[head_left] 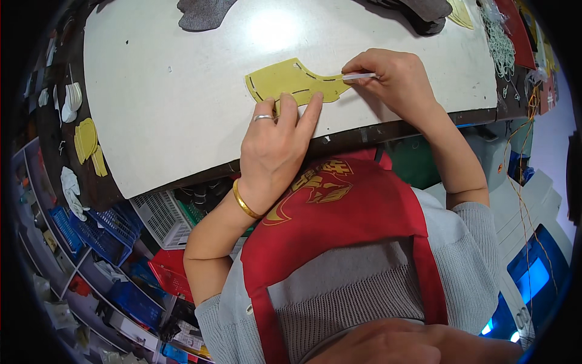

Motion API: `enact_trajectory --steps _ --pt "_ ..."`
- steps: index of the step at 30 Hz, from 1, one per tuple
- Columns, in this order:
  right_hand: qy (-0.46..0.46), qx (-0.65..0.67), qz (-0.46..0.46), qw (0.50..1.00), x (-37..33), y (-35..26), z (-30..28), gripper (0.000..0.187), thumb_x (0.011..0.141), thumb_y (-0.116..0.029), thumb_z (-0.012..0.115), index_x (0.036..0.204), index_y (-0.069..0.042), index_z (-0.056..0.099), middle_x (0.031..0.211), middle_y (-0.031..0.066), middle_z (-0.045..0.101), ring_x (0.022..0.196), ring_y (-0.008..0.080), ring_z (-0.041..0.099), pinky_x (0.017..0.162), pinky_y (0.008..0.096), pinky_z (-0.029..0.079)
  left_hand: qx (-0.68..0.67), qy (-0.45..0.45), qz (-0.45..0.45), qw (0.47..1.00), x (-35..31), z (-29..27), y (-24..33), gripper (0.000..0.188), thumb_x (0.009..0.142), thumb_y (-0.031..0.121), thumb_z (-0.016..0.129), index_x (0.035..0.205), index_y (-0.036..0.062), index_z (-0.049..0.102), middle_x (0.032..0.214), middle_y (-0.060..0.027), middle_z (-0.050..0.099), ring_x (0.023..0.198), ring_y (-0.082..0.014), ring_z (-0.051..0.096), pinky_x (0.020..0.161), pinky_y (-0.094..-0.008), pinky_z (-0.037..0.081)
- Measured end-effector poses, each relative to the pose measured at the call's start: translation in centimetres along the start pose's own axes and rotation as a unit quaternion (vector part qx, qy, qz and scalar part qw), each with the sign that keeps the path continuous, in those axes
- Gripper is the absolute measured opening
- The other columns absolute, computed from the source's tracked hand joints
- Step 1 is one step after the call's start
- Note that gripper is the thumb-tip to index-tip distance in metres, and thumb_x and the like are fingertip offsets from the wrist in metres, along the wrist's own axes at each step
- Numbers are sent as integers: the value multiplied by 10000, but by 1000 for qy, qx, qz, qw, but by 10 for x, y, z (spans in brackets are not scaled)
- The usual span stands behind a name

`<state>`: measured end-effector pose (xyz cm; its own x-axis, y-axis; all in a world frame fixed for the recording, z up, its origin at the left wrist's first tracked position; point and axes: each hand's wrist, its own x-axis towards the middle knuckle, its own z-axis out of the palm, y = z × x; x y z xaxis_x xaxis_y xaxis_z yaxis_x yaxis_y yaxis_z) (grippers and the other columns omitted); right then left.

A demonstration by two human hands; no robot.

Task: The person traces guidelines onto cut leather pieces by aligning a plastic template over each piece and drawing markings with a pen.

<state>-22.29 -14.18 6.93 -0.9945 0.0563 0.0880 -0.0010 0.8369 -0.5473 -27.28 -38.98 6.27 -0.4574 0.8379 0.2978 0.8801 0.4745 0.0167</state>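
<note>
A flat yellow shaped piece (285, 76), like a cut pattern piece with dark dashes along its edges, lies on the white tabletop. My left hand (276, 133) presses its lower edge with fingers spread and stretched out; one finger wears a ring, and a gold bangle circles the wrist. At the narrow right end of the piece, my right hand (394, 79) pinches a slim white pen-like stick (360, 76). The stick lies almost level, its left end touching or just over the yellow tip. Part of it is hidden by the fingers.
Dark grey fabric pieces (206, 13) lie at the table's far edge. More yellow pieces (86, 142) rest at the left edge. Tangled pale cord (500, 51) sits at the far right. A white plastic basket (160, 219) and blue baskets (106, 233) stand below left.
</note>
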Motion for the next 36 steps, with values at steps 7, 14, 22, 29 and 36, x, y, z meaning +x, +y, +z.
enact_trajectory --steps 7,14,22,29,36 --pt "39 11 -14 999 24 -4 -19 197 911 -261 696 988 -84 735 967 66 715 784 264 678 673 368 539 -25 -10 12 1000 1 7 24 495 814 194 710 1216 -88 644 1144 -178 623 1058 -296 600 942 -404 514" --pt "-160 159 -151 962 65 -63 8 317 1017 -325 580 951 -36 694 807 100 685 691 246 647 644 339 492 -58 -2 -10 998 -3 5 29 646 790 400 743 1277 -9 630 1250 -212 599 1142 -377 595 986 -451 514" --pt "-282 3 -232 931 93 -80 25 210 957 -296 661 908 -92 670 736 84 676 673 301 662 587 382 496 -57 10 -26 998 -4 14 35 618 803 400 748 1279 25 626 1218 -200 591 1125 -375 596 996 -483 507" --pt "-85 -34 -214 972 91 -74 23 129 954 -200 651 972 -74 667 852 64 711 726 261 700 616 352 526 -76 9 -55 996 -3 15 37 624 772 377 772 1258 11 633 1215 -185 576 1091 -358 591 1001 -471 506" --pt "-172 53 -154 972 56 -57 19 173 961 -242 685 936 -73 708 831 60 699 722 263 688 628 335 526 -48 33 -4 998 -6 21 38 407 887 276 606 1126 -34 717 1094 -164 609 1062 -370 587 926 -535 523"
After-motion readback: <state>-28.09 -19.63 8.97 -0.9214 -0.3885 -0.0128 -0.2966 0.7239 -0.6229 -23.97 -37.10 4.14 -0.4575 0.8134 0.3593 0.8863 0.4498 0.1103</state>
